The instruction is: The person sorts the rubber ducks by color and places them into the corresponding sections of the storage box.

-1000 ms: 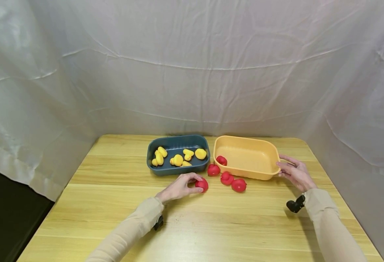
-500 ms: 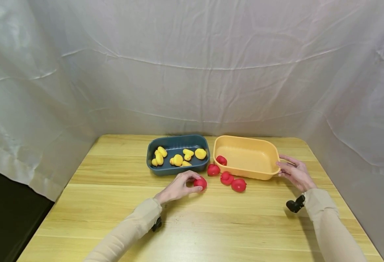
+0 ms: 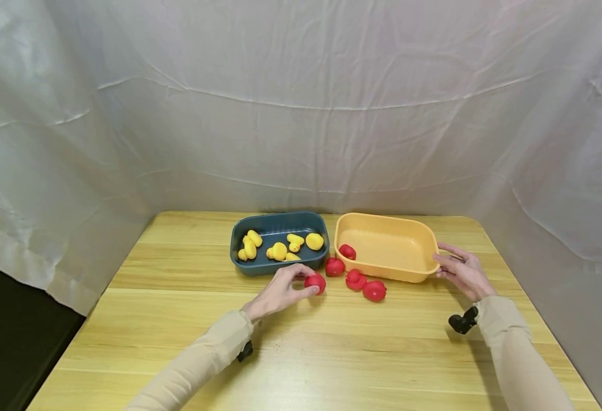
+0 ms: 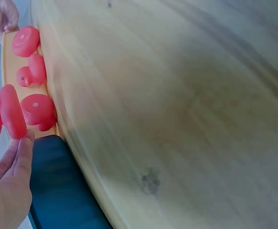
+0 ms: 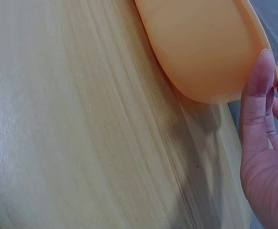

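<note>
My left hand (image 3: 280, 292) pinches a red rubber duck (image 3: 315, 283) between thumb and fingers, just in front of the dark blue bin (image 3: 265, 269). In the left wrist view this duck (image 4: 11, 112) shows its rounded body, with the fingertips against it. Three loose red ducks, a left one (image 3: 334, 266), a middle one (image 3: 355, 279) and a right one (image 3: 374, 290), lie along the orange bin's near side. Another red duck (image 3: 347, 252) is inside the orange bin (image 3: 393, 248). My right hand (image 3: 462, 274) grips that bin's right end, thumb over the rim (image 5: 260, 28).
Several yellow rubber ducks (image 3: 277, 251) lie in the dark blue bin, left of the orange one. Both bins stand near the back of the wooden table (image 3: 332, 359). A pale curtain (image 3: 301, 142) hangs behind and at the sides.
The duck in my left hand has shifted slightly, rising a little and turning between the fingers. My right hand and both bins have stayed put.
</note>
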`<state>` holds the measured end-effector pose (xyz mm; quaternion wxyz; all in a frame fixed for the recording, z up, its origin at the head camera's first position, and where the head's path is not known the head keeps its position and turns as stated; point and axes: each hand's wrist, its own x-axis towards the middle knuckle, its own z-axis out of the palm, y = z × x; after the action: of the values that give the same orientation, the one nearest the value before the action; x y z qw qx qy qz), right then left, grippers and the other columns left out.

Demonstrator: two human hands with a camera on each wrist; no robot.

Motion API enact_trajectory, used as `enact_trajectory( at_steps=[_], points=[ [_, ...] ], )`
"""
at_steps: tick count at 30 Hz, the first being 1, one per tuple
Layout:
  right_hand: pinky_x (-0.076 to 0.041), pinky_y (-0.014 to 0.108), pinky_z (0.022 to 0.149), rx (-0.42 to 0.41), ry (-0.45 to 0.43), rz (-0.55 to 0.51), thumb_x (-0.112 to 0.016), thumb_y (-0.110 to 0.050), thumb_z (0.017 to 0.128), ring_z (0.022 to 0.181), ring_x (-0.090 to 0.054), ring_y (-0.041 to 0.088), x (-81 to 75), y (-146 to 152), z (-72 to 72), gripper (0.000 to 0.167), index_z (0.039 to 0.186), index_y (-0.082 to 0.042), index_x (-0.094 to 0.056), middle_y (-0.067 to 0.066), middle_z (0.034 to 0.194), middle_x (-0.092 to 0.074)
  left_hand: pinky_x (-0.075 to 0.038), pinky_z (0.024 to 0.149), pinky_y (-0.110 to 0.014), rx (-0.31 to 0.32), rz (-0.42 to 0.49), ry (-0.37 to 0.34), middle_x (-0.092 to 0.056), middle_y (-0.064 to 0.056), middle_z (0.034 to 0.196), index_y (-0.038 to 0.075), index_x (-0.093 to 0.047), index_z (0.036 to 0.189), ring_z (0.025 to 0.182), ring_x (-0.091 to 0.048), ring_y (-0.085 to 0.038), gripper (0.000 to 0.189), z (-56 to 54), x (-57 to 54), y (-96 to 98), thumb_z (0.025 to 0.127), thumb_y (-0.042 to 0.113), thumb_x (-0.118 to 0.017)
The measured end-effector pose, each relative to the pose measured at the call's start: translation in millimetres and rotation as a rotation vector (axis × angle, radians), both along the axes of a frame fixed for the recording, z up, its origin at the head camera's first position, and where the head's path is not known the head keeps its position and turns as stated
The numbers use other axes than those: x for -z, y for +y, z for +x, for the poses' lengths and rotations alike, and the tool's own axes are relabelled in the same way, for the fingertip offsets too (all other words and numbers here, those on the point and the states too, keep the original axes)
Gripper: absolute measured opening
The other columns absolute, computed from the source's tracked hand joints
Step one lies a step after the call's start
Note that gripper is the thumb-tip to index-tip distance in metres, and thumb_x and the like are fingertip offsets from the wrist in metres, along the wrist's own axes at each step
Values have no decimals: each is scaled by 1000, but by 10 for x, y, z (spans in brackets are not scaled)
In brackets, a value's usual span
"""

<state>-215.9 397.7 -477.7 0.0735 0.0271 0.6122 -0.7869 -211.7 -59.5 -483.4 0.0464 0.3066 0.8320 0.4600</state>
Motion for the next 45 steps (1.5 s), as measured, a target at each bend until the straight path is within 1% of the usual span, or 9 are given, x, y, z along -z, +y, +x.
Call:
enact_trajectory(
  at_steps=[7, 11, 14, 18, 23, 30, 33, 39, 45],
  points=[
    [-62, 22, 62, 7, 0, 0, -58, 1, 99, 68, -67, 11, 1, -6, -3, 32, 125, -17, -61, 1, 91, -77, -58, 101, -38, -38, 5, 23, -72, -5, 113, 8, -68, 115, 108, -67, -18, 29, 3, -65, 44, 92, 24, -74],
    [-62, 22, 63, 11, -11, 6, -59, 0, 98, 69, -67, 12, 1, -3, -4, 33, 126, -17, -59, 1, 91, -77, -56, 101, -42, -60, 9, 35, -74, -4, 111, 10, -69, 114, 107, -66, -17, 27, -7, -113, 86, 93, 25, -73],
    [-62, 22, 63, 14, -16, 9, -60, 0, 98, 68, -67, 12, 0, -3, -4, 33, 127, -17, -58, 1, 91, -77, -54, 101, -45, -78, 17, 12, -74, -3, 111, 12, -68, 115, 106, -64, -17, 27, -21, -147, 126, 94, 27, -72],
    [-62, 22, 63, 12, -12, 5, -59, 0, 99, 68, -67, 12, 4, -5, -2, 33, 127, -17, -58, 1, 91, -77, -54, 99, -41, -95, 28, -13, -74, -2, 112, 13, -67, 116, 106, -65, -16, 28, -44, -177, 189, 94, 29, -71],
    [-62, 22, 63, 6, -2, -2, -58, 1, 99, 68, -67, 12, 5, -9, -1, 32, 126, -17, -60, 1, 92, -77, -57, 101, -34, -100, 67, -9, -74, -4, 114, 11, -67, 118, 107, -68, -17, 30, -90, -198, 263, 93, 28, -72],
    [-62, 22, 63, 11, -1, 3, -59, 1, 99, 69, -67, 12, 1, -10, 1, 32, 125, -18, -62, 1, 92, -78, -57, 104, -38, -105, 109, -21, -73, -7, 115, 9, -66, 117, 111, -70, -21, 32, -158, -229, 359, 94, 29, -72],
    [-62, 22, 63, 15, -4, 21, -59, -1, 99, 69, -68, 11, 8, -8, -6, 34, 130, -15, -59, 0, 91, -78, -57, 104, -40, -110, 112, -29, -72, -8, 115, 8, -66, 119, 112, -70, -23, 33, -184, -239, 403, 93, 29, -73],
    [-63, 22, 64, 12, -7, 36, -60, -2, 99, 69, -68, 11, 18, -4, -15, 44, 141, -8, -49, 0, 91, -77, -57, 104, -40, -121, 111, -39, -71, -9, 117, 8, -65, 121, 112, -69, -24, 36, -248, -267, 501, 94, 31, -72],
    [-63, 23, 65, 8, -6, 46, -60, -3, 99, 70, -68, 11, 24, -2, -14, 46, 143, -6, -47, 0, 91, -77, -57, 104, -39, -136, 106, -47, -70, -10, 118, 7, -65, 121, 112, -69, -25, 38, -333, -289, 604, 93, 31, -73]
  ],
)
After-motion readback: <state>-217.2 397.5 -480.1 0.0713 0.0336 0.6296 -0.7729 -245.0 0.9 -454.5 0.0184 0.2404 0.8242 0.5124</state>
